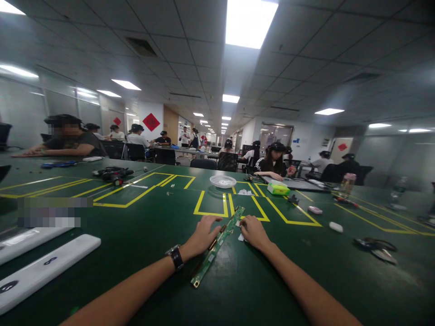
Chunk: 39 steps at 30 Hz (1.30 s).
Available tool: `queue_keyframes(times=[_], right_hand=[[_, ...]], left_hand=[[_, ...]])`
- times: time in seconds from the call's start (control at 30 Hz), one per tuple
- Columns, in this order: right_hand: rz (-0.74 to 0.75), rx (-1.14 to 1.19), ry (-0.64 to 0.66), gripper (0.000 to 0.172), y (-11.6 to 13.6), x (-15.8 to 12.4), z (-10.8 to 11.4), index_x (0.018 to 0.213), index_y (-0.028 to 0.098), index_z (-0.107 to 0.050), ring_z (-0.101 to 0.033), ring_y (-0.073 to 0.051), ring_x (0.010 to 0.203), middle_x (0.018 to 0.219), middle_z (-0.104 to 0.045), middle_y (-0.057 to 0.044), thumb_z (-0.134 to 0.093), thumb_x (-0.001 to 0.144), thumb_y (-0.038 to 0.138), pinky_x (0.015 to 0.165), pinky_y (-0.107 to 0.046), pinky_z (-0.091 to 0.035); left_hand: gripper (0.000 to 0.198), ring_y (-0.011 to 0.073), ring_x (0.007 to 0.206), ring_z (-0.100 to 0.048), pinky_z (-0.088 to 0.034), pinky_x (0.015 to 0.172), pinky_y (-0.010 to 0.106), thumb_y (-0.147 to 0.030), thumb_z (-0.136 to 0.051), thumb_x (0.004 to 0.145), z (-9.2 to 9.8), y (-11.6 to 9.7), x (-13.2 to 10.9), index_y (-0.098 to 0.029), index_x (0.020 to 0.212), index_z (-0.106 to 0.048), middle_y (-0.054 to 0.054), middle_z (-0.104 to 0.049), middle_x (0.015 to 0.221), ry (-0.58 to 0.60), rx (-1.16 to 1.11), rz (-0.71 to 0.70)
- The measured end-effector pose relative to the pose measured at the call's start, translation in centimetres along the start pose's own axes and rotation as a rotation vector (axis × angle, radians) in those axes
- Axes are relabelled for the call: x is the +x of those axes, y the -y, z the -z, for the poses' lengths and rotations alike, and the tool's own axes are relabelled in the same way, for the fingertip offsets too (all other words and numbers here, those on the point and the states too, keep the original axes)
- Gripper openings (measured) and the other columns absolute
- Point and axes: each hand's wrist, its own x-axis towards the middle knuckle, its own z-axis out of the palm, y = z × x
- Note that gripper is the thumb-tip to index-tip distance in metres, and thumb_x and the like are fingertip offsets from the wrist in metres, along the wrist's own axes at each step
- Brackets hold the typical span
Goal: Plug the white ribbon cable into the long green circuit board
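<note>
A long, narrow green circuit board [217, 248] stretches diagonally in front of me, its near end pointing left. My left hand [204, 233], with a dark watch on the wrist, is at the board's left edge. Its thumb and index finger are apart, and I see nothing gripped between them. My right hand [254, 232] is at the right edge near the board's far end, with fingers bent and tips close together. Small white scraps [241, 237] show beside those fingertips; whether the fingers pinch one or the board's edge is unclear.
Beyond the board stands a white basket [223, 182], with a green packet [277, 188] to its right. White bars [50, 265] lie at left, dark tools [113, 174] farther back. Dark-handled scissors or pliers [375, 246] lie at right. Yellow tape marks the green table [306, 290]; people sit beyond.
</note>
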Motion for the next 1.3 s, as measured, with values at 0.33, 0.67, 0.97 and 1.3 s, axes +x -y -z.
queue_keyframes(times=[0.33,0.67,0.97,1.3], right_hand=[[0.166,0.157,0.0,0.015,0.6,-0.3,-0.1,0.089,0.017,-0.063,-0.053,-0.02,0.094,0.093,-0.061,-0.007,-0.05,0.082,0.014,0.086,-0.031,-0.037],[0.14,0.17,-0.002,0.014,0.4,-0.3,-0.6,0.091,0.017,-0.062,-0.053,-0.02,0.095,0.095,-0.06,-0.008,-0.051,0.083,0.017,0.086,-0.031,-0.038],[0.117,0.166,0.025,0.013,0.4,-0.1,-0.8,0.091,0.017,-0.062,-0.053,-0.02,0.095,0.095,-0.06,-0.008,-0.051,0.082,0.017,0.085,-0.03,-0.038],[0.121,0.171,0.018,0.014,0.2,-0.1,-1.0,0.091,0.018,-0.062,-0.052,-0.019,0.095,0.095,-0.06,-0.008,-0.051,0.083,0.017,0.086,-0.03,-0.038]], left_hand=[[0.03,0.0225,0.112,-0.047,-0.036,0.099,0.038,-0.031,-0.045,0.09,0.0,0.3,-0.1,-0.021,0.115,-0.058,0.007,-0.059,0.116,0.015,0.012,-0.05],[0.031,0.0223,0.106,-0.048,-0.037,0.094,0.037,-0.034,-0.044,0.091,-0.1,0.0,-0.3,-0.022,0.115,-0.058,0.006,-0.061,0.113,0.086,0.069,-0.068],[0.032,0.0225,0.107,-0.047,-0.036,0.094,0.037,-0.037,-0.041,0.091,-0.3,0.0,-0.5,-0.022,0.115,-0.057,0.006,-0.06,0.113,0.116,0.089,-0.076],[0.031,0.0226,0.106,-0.047,-0.036,0.092,0.036,-0.035,-0.044,0.09,-0.4,0.1,-0.5,-0.023,0.116,-0.056,0.005,-0.06,0.114,0.13,0.117,-0.085]])
